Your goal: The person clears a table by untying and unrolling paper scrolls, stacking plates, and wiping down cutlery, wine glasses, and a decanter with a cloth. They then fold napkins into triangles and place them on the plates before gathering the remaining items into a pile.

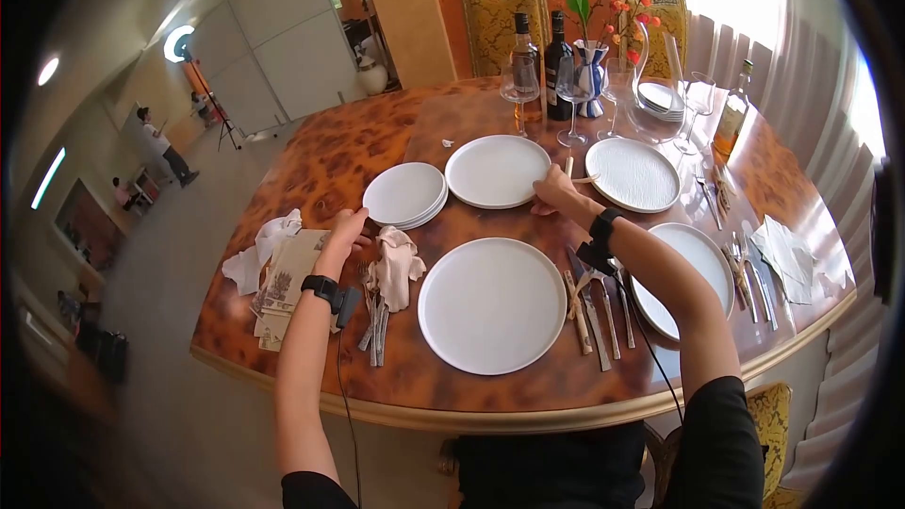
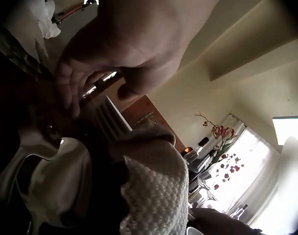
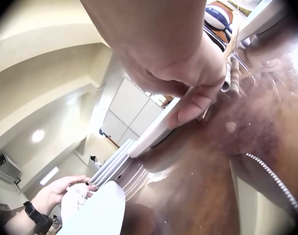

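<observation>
My right hand (image 1: 554,194) is at the right rim of the far white dinner plate (image 1: 498,172), thumb and fingers pinching its edge. In the right wrist view that plate's edge (image 3: 156,128) runs in under the thumb. My left hand (image 1: 351,229) is beside the left edge of a stack of smaller white plates (image 1: 405,194), its fingers loosely bent and holding nothing. Below it, the left wrist view shows fork tines (image 2: 109,117), a spoon (image 2: 60,181) and a cream cloth napkin (image 2: 158,181).
A large white plate (image 1: 492,306) lies in front of me, with cutlery (image 1: 589,311) on its right. Textured plates (image 1: 632,174) stand further right. Wine glasses (image 1: 571,85), bottles (image 1: 558,66) and a striped vase (image 1: 591,80) are at the back. Paper napkins (image 1: 292,273) lie left.
</observation>
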### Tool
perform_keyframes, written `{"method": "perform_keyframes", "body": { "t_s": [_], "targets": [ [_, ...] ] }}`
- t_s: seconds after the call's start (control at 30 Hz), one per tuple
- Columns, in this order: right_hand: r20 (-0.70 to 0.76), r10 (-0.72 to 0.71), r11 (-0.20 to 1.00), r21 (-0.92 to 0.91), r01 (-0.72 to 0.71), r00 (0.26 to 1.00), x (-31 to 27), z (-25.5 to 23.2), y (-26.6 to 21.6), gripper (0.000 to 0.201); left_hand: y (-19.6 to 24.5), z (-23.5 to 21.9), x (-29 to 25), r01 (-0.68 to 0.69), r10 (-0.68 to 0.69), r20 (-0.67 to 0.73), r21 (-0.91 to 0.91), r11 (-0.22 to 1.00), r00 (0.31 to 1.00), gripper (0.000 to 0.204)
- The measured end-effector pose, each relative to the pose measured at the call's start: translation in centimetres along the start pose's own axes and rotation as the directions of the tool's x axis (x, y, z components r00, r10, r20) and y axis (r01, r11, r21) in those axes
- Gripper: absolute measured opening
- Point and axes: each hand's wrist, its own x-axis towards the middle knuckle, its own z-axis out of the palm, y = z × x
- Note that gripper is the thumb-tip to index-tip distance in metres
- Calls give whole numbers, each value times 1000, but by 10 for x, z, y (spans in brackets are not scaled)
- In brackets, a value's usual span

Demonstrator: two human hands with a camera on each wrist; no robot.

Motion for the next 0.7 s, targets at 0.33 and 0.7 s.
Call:
{"method": "perform_keyframes", "body": {
  "t_s": [0.33, 0.7],
  "targets": [
    [181, -76, 990, 133, 52, 981, -50, -14, -10, 30, -5, 27, 56, 57, -58, 89, 12, 998, 994, 37],
    [-50, 9, 946, 324, 8, 999, -25, 30, -13, 77, -29, 19, 88, 232, -98, 342, -379, 896, 935, 37]
  ]
}}
